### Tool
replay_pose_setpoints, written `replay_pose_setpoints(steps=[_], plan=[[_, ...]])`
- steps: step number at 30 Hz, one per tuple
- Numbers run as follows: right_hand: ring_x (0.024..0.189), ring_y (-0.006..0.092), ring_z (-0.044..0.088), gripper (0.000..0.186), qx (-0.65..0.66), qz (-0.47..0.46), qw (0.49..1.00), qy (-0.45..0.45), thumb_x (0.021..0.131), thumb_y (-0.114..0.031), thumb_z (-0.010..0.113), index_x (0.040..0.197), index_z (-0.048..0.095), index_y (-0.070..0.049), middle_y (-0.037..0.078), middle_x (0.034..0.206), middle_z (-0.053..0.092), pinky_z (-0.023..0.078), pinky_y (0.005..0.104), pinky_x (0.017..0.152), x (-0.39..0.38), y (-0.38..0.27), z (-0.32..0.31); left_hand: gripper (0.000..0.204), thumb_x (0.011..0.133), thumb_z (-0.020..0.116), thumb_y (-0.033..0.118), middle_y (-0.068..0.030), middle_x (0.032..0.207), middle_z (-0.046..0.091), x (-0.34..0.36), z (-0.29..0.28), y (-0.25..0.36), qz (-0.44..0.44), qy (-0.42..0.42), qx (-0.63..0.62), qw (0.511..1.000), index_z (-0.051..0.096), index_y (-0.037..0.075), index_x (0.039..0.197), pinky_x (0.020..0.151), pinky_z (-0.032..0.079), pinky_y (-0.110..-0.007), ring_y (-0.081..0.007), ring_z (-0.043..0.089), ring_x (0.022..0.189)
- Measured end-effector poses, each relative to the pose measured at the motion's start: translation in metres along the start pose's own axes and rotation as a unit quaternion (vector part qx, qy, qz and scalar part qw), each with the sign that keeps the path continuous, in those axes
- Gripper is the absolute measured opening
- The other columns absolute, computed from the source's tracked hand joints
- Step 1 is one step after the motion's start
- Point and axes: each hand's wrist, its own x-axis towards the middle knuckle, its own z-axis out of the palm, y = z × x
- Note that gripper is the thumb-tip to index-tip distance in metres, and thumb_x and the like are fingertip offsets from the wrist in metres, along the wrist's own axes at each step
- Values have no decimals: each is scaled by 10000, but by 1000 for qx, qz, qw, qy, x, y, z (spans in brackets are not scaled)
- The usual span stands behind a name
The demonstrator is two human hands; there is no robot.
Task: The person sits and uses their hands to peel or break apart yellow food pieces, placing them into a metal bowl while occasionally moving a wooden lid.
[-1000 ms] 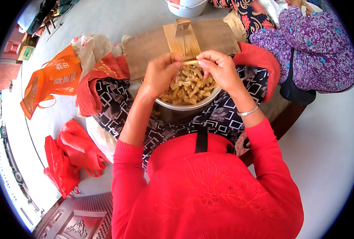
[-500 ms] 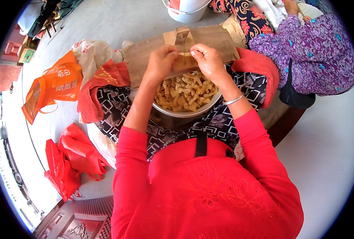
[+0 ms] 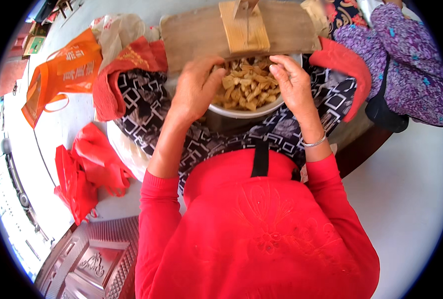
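Observation:
A round metal basin (image 3: 246, 114) on my lap holds a heap of short yellowish-brown pieces (image 3: 250, 89), too small to identify. My left hand (image 3: 197, 87) is over the basin's left rim, thumb apart from the fingers, nothing seen in it. Over the right side hovers my right hand (image 3: 293, 84), its index finger and thumb apart and empty. Just beyond both hands, a wooden plank (image 3: 191, 37) lies across, with a pale wooden block (image 3: 256, 37) on it. A thin upright metal piece (image 3: 248, 35) stands against the block. Neither hand touches the block.
Red cloths (image 3: 113, 79) cover my thighs at both sides. An orange bag (image 3: 64, 70) and red bags (image 3: 94, 167) lie to the left. At the right sits a person in a purple flowered top (image 3: 410, 60), with a black bag (image 3: 384, 112) at their side.
Both hands have left the block, come nearer and moved apart over the basin. The fingertips that were pinched at the block's metal piece have opened. The view has tilted down.

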Motion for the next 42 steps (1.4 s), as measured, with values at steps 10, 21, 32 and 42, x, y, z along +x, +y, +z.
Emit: replay_pose_setpoints(steps=[10, 21, 32, 42], plan=[[675, 233, 622, 151, -2, 11, 998, -61, 897, -138, 637, 937, 655, 7, 138, 747, 623, 485, 318, 634, -48, 6, 23, 240, 852, 544, 239, -153, 1012, 670, -63, 23, -69, -137, -351, 480, 792, 700, 93, 963, 804, 508, -433, -328, 633, 970], [646, 160, 588, 150, -23, 22, 998, -57, 925, -124, 608, 936, 649, 19, 93, 722, 614, 472, 270, 613, -45, 10, 17, 441, 854, 533, 235, -128, 1282, 588, -52, 120, -204, -78, -259, 498, 824, 569, 136, 1283, 869, 517, -452, -302, 574, 1168], [687, 68, 499, 165, 126, 74, 985, -89, 945, -99, 591, 977, 646, 53, -3, 742, 572, 430, 225, 619, -51, 6, 17, 143, 789, 584, 137, -98, 837, 675, -96, 49, -41, 32, -249, 424, 870, 697, 107, 872, 637, 476, -460, -301, 621, 763], [941, 145, 608, 543, 361, 138, 869, -309, 891, -445, 627, 1123, 607, 45, 90, 977, 656, 472, 260, 821, -72, -84, -40, 151, 906, 582, 53, -126, 821, 626, -95, 37, 100, 19, -201, -113, 973, 634, 18, 1043, 673, 491, -321, -232, 631, 753]])
